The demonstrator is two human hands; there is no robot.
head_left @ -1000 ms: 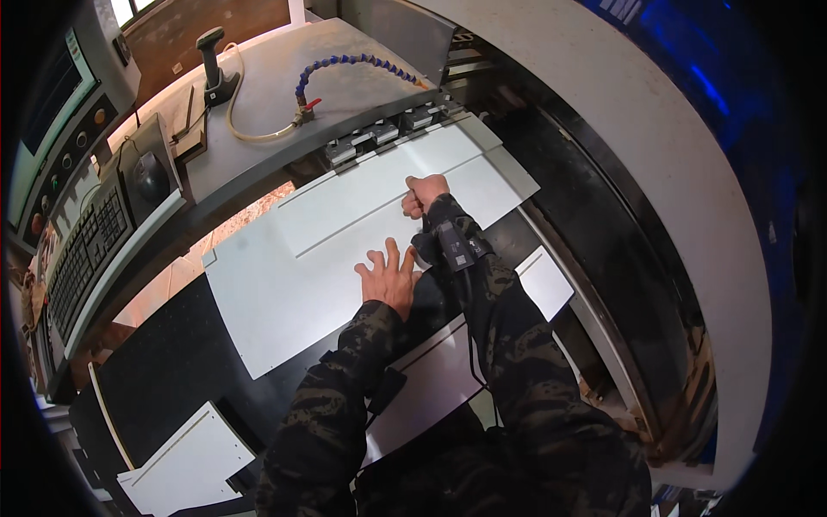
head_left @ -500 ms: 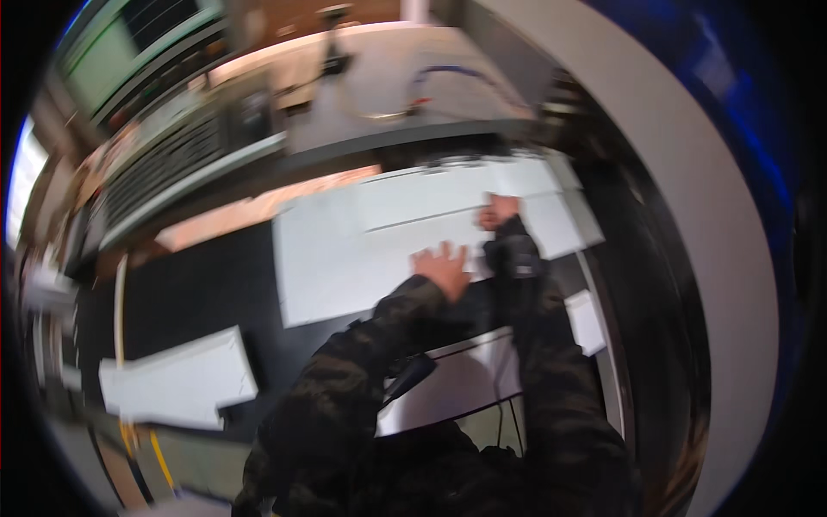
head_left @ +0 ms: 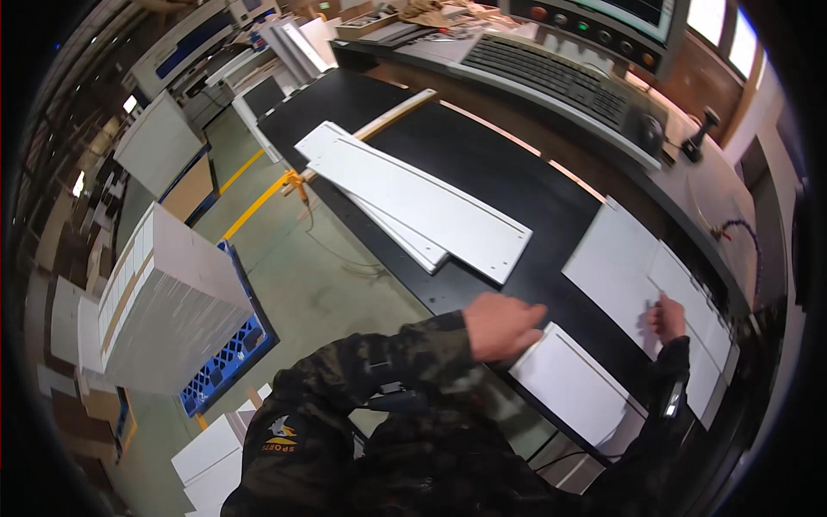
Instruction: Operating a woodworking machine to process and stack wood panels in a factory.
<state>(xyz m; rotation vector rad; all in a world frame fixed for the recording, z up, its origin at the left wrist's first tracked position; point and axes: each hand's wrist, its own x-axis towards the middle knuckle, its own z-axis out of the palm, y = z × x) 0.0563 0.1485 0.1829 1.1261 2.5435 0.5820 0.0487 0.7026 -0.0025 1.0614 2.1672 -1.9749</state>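
Note:
My right hand [head_left: 668,319] is closed over the large white panels [head_left: 616,258] on the right of the black table; whatever its fingers hold, if anything, is too small to make out. My left hand [head_left: 504,327] is off these panels, over the table's near edge, beside a smaller white panel [head_left: 573,383]. Its index finger stretches to the right, the other fingers are loosely bent, and nothing shows in it. Further along the table, a long white board [head_left: 422,202] with a groove and small holes lies across another white board [head_left: 405,241].
A keyboard [head_left: 551,77] and a control screen [head_left: 633,17] stand beyond the black table [head_left: 482,146]. A wooden strip [head_left: 396,116] crosses the table. On the floor to the left, a tall panel stack [head_left: 172,293] rests on a blue pallet [head_left: 228,366].
My view has swung to the left, bringing the boards and floor stacks into sight. My left hand has lifted off the large panel and moved left. My right hand stays closed over the panels.

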